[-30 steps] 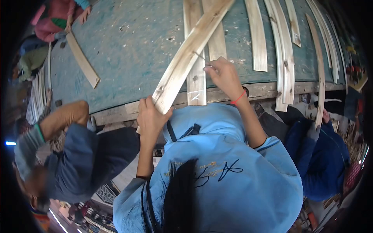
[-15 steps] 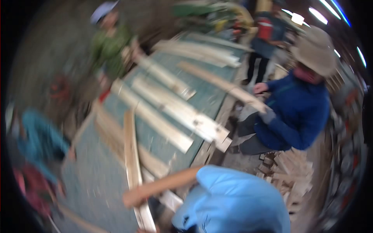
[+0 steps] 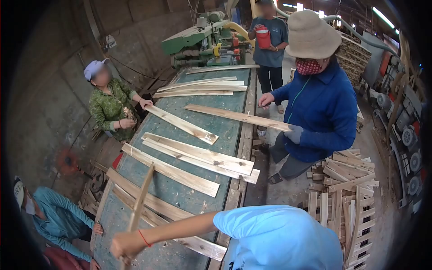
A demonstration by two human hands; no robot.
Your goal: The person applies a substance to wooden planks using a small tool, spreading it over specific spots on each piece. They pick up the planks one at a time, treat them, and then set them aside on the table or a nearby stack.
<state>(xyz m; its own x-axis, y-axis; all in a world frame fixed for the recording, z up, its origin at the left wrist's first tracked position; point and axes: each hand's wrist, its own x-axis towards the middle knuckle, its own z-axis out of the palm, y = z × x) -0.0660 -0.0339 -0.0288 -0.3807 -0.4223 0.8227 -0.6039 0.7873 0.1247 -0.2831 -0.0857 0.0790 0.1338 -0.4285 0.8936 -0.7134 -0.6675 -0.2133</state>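
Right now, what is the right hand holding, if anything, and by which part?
The right hand grips a wooden plank by its near part; that end is out of view.

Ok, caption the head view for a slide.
Right hand gripping a wooden slat over a green worktop bearing other boards.

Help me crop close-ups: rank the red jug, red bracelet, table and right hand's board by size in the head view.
1. Table
2. Board in the right hand
3. Red jug
4. Red bracelet

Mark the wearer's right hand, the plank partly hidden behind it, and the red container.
Right hand (image 3: 126,245): head view, back of hand.
Plank (image 3: 141,198): head view, stretch beyond the hand.
Red container (image 3: 263,39): head view, its side.
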